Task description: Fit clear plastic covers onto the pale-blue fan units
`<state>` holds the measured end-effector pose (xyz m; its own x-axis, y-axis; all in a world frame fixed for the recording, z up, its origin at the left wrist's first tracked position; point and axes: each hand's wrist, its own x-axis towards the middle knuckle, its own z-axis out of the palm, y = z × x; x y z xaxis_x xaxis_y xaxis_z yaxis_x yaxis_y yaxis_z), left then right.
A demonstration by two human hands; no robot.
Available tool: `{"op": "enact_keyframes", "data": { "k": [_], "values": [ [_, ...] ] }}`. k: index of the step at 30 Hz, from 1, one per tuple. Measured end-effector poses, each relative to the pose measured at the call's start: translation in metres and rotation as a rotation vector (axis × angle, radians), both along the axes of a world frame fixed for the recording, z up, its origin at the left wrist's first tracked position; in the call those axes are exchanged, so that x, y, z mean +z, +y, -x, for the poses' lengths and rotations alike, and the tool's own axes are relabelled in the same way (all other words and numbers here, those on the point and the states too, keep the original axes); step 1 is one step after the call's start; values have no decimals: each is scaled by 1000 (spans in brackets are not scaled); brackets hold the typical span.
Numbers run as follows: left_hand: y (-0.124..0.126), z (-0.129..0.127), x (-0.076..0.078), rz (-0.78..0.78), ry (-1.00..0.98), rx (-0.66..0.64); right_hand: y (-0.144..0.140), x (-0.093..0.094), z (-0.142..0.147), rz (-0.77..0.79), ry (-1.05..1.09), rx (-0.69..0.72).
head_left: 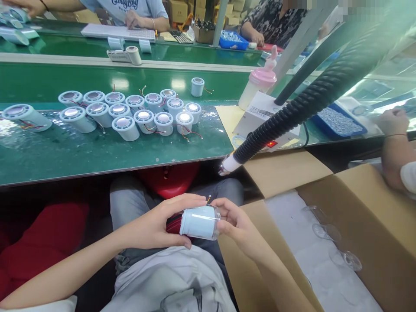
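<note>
Above my lap, both hands are closed around a light-blue cylindrical housing (pixel 198 222) lying on its side, a clear plastic cover (pixel 217 223) around it. My left hand (pixel 162 223) grips the left end, thumb below and fingers on top. Fingers of my right hand (pixel 235 223) pinch the clear cover's right end. A short wire with a small connector (pixel 209 199) sticks up between the hands. On the green bench ahead stand several similar light-blue housings (pixel 126 129) with round tops and thin coloured wires.
A black flexible hose (pixel 292 108) with a metal-tipped nozzle (pixel 224 169) slants down from a white box (pixel 260 115). Right of me, an open cardboard box (pixel 367 216) holds several clear covers (pixel 326 232). A pink-topped bottle (pixel 260 82) and blue tray (pixel 339 121) stand on the bench. Co-workers sit opposite and to my right.
</note>
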<state>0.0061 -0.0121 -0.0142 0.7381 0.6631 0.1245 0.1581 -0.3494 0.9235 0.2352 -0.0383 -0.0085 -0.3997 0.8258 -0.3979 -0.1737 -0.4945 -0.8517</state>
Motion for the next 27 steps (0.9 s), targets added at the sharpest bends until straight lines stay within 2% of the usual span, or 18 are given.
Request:
{"op": "enact_keyframes", "data": {
  "k": [12,18,20,23,27],
  "values": [
    [0,-1,2,4,-3,-17,-4,-12,7,131,17,27],
    [0,1,1,53,-13,-21,-3,-11,13,215,18,49],
    [0,0,3,149,-25,-3,-3,-12,14,212,39,47],
    [2,-4,0,401,-88,46,-2,-18,14,220,113,7],
    [18,-19,-17,621,-335,91,6,-35,14,275,267,-142]
  ]
}}
